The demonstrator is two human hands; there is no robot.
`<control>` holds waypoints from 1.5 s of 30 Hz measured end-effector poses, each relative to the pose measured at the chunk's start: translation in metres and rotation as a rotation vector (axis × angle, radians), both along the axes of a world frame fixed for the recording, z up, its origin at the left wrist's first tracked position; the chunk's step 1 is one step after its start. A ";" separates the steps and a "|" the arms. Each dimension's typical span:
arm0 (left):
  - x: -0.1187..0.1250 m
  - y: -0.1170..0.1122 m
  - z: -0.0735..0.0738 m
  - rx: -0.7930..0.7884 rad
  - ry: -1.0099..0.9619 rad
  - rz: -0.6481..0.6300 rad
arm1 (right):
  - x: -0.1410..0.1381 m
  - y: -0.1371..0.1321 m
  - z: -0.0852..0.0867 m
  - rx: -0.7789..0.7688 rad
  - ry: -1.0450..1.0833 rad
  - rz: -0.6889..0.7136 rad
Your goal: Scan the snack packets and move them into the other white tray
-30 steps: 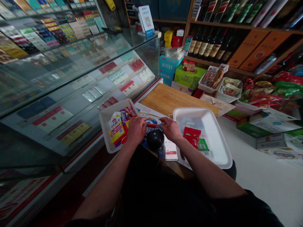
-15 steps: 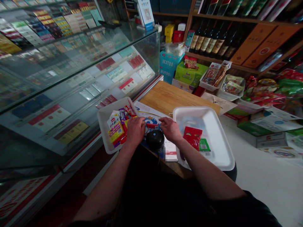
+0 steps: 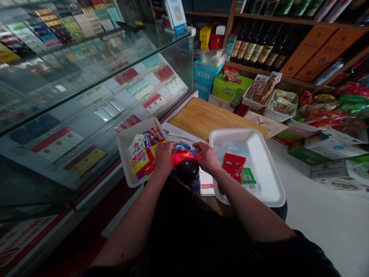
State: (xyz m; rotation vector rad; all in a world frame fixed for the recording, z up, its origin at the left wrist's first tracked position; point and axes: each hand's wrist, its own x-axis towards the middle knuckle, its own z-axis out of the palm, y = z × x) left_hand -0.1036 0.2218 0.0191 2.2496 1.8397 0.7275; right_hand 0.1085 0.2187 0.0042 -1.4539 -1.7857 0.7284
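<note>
My left hand (image 3: 165, 157) and my right hand (image 3: 205, 156) both pinch a small red packet (image 3: 184, 154), one at each end. They hold it just beyond a round black scanner (image 3: 188, 169), whose red light falls on the packet and on my fingers. To the left, a white foam tray (image 3: 124, 150) carries several colourful snack packets (image 3: 142, 156). Another white foam tray (image 3: 261, 156) on the right holds a red packet (image 3: 233, 166) and a green packet (image 3: 247, 176).
The trays rest on a small wooden table (image 3: 207, 115) with printed papers (image 3: 178, 135) under my hands. A glass display counter (image 3: 86, 88) of cigarette packs runs along the left. Shelves with bottles (image 3: 253, 50), boxes and snack bags stand behind and to the right.
The scanner's red light has come on over the packet. My hands have stayed on it and drawn it slightly closer to the scanner.
</note>
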 end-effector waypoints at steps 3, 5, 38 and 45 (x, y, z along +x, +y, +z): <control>0.001 0.002 -0.001 0.004 -0.041 0.011 | -0.001 0.000 0.001 -0.028 0.022 -0.022; 0.000 0.002 -0.001 -0.003 -0.055 0.013 | -0.001 0.001 0.001 -0.034 0.041 -0.027; 0.135 -0.069 0.042 0.038 -0.028 -0.366 | 0.134 -0.135 0.021 -0.003 -0.020 -0.230; 0.173 -0.074 0.035 -0.071 0.052 -0.479 | 0.142 -0.169 0.023 0.039 -0.073 -0.103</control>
